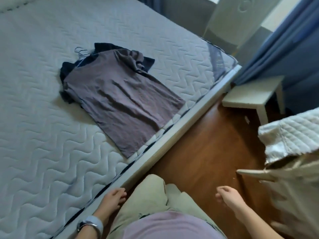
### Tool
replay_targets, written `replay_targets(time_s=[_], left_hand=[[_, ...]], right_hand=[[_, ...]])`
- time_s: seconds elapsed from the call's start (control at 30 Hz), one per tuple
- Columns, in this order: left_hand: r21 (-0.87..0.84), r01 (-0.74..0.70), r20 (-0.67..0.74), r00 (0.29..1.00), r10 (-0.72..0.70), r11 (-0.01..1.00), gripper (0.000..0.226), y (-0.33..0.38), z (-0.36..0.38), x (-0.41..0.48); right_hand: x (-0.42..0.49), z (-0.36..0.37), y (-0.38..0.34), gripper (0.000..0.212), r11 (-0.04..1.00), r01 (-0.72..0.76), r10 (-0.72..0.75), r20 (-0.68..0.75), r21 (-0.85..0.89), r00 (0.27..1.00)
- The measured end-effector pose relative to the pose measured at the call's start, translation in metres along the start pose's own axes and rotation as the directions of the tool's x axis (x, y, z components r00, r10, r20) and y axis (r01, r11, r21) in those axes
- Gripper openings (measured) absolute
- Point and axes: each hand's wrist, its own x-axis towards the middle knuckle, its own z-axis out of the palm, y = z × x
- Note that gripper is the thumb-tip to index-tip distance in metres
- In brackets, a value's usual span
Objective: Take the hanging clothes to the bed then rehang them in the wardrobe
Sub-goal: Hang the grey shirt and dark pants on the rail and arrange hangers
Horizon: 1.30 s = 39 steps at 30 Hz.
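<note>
Though motion blur softens much of the view, the bed [43, 118] plainly fills the space ahead and left of the left hand [114, 197], its far end cut off by the frame. A wooden floor [198, 144] lies under and ahead of the right hand [227, 195]. Well ahead of the left hand, a brown shirt [120, 94] lies flat on the mattress, hem at the bed's near edge. It covers most of a dark garment [66, 73], which shows only at the collar end and sides. Thin strands at that end are too fine to tell hook from thread. Far ahead of the right hand hangs a blue curtain [284, 49], with a small white stool [255, 94] nearer. Just right of that hand, beige fabric [293, 195] and a white quilted cloth [290, 135] are cut off and cannot be identified. Both hands hang with loosely curled fingers, holding nothing; the left is just beside the bed frame, with a watch [91, 225] on its wrist.
</note>
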Motion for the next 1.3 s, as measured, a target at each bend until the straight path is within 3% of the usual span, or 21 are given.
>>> replay_targets(time_s=[0.13, 0.37, 0.53, 0.73, 0.8, 1.0, 1.17, 1.3], left_hand=[[-0.082, 0.056, -0.009, 0.998, -0.057, 0.995, 0.016, 0.025, -0.008, 0.027], [-0.238, 0.100, -0.096, 0.987, -0.126, 0.966, 0.023, 0.082, -0.027, 0.051], [-0.303, 0.085, -0.102, 0.987, -0.122, 0.949, 0.015, 0.138, -0.020, 0.069], [-0.328, 0.071, -0.204, 0.968, -0.144, 0.942, 0.013, 0.218, -0.002, 0.108], [-0.317, 0.037, -0.228, 0.967, -0.114, 0.948, 0.029, 0.253, -0.003, 0.136], [-0.198, -0.249, -0.391, 0.907, 0.156, 0.948, 0.037, 0.391, -0.037, 0.243], [0.236, -0.370, -0.488, 0.755, 0.439, 0.899, 0.050, 0.467, -0.084, 0.376], [0.627, -0.212, -0.470, 0.663, 0.582, 0.749, 0.076, 0.496, -0.117, 0.467]], right_hand=[[0.033, 0.011, -0.097, 0.018, 0.987, 0.163, -0.163, 0.053, 0.006, 0.985], [0.071, 0.023, -0.163, 0.013, 0.943, 0.189, -0.163, 0.116, -0.274, 0.980], [0.105, 0.006, -0.227, 0.017, 0.871, 0.180, -0.101, 0.192, -0.458, 0.976], [0.159, 0.023, -0.371, 0.009, 0.789, 0.297, -0.140, 0.313, -0.537, 0.939], [0.184, 0.047, -0.435, 0.014, 0.709, 0.412, -0.210, 0.386, -0.572, 0.898], [0.248, 0.151, -0.597, 0.022, 0.320, 0.660, -0.374, 0.550, -0.680, 0.747], [0.283, 0.267, -0.692, 0.024, 0.168, 0.819, -0.574, 0.621, -0.548, 0.533], [0.303, 0.347, -0.751, 0.027, 0.009, 0.901, -0.666, 0.669, -0.434, 0.329]])
